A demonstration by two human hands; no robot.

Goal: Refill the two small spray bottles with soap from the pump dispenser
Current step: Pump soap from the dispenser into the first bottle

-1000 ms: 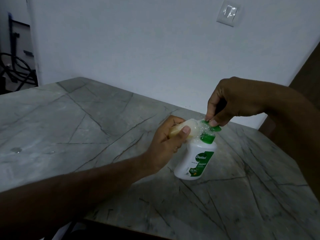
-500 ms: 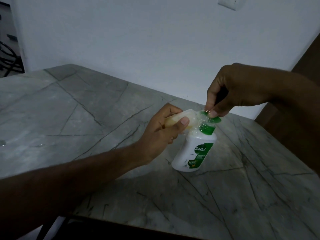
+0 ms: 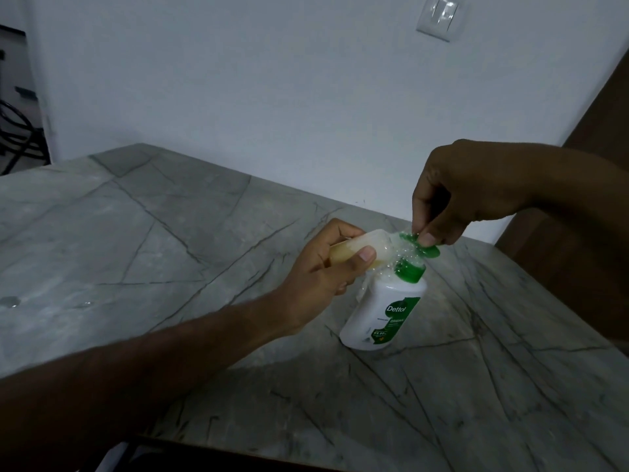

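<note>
Two hands busy: left hand (image 3: pixel 320 267) fingers curled round small spray bottle (image 3: pixel 476 246), right hand (image 3: pixel 466 195) fingers pinching green pump (image 3: pixel 420 245) of pump dispenser (image 3: pixel 384 315); foam already spilling, might drip onto tabletop (image 3: pixel 204 233).

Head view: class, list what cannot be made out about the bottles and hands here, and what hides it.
- Small bottle: its fill level and lower end, covered by the left hand.
- Its mouth: lost in foam beside the green pump head.
- Second spray bottle: not in view.
- Pump dispenser: small label print, too small and dim.
- Right hand: its fingertips on the pump, in shadow.
</note>
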